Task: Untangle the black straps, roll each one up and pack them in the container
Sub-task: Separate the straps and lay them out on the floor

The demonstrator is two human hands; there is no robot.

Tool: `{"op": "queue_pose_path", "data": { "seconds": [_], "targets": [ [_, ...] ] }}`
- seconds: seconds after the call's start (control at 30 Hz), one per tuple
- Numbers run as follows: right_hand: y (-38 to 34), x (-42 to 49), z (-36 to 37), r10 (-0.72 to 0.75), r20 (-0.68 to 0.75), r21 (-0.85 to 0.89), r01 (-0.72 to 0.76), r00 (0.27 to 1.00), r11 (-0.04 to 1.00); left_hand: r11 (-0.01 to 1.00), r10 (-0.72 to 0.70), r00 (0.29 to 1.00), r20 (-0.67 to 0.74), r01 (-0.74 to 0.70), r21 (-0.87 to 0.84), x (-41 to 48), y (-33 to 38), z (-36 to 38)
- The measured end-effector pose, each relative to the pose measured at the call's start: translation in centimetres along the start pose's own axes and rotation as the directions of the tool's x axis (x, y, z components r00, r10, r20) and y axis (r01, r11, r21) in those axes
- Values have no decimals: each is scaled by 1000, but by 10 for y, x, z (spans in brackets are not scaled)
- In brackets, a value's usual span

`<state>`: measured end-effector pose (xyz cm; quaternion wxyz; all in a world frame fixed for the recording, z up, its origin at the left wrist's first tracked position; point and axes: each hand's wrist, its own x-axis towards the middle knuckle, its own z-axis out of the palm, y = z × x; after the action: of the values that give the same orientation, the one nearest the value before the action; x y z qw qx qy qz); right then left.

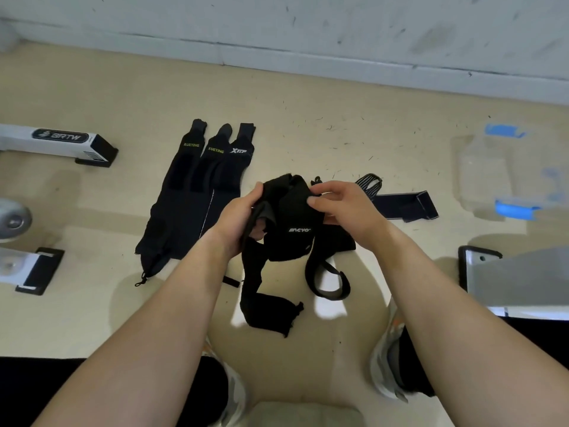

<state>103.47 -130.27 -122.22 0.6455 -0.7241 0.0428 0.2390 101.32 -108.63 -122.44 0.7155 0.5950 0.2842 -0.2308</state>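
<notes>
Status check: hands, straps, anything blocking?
Left hand and right hand both gripping tangled black straps. Three straps laid flat. Clear container unobstructed.

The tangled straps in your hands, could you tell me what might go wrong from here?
The hanging loop could tighten into a knot if both hands pull apart. The dangling tail may drag over the three flat straps and disturb them. The clear container sits far right, an awkward reach.

On the floor (308, 134), three flattened straps (197, 192) lie side by side left of the tangled straps (289, 241), another strap (400, 204) lies right, and the container (498, 177) sits farther right.
</notes>
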Motion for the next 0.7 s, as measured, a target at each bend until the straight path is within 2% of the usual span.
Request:
{"op": "queue_pose_path", "data": {
  "seconds": [0.1,0.2,0.33,0.43,0.53,0.6,0.7],
  "targets": [
    [1,2,-3,46,-19,128,-43,999,991,998,-3,998,-57,0,-67,2,0,3],
    [9,6,-6,70,-17,108,-67,997,992,985,12,995,-104,-29,-167,5,2,3],
    [17,7,-15,136,33,78,-139,990,987,956,-45,958,-282,-40,-291,16,1,-5],
    [22,6,-22,157,81,99,-165,984,981,988,-83,917,-390,24,-154,29,-1,-20],
    [22,6,-26,169,79,146,-179,982,973,999,-31,920,-390,20,-33,35,-6,-22],
    [17,6,-24,175,57,196,-183,983,963,994,44,926,-374,-4,107,30,-7,-12],
    [3,5,-21,150,3,208,-147,989,967,931,244,916,-318,-129,341,20,-4,6]
  ]
}}
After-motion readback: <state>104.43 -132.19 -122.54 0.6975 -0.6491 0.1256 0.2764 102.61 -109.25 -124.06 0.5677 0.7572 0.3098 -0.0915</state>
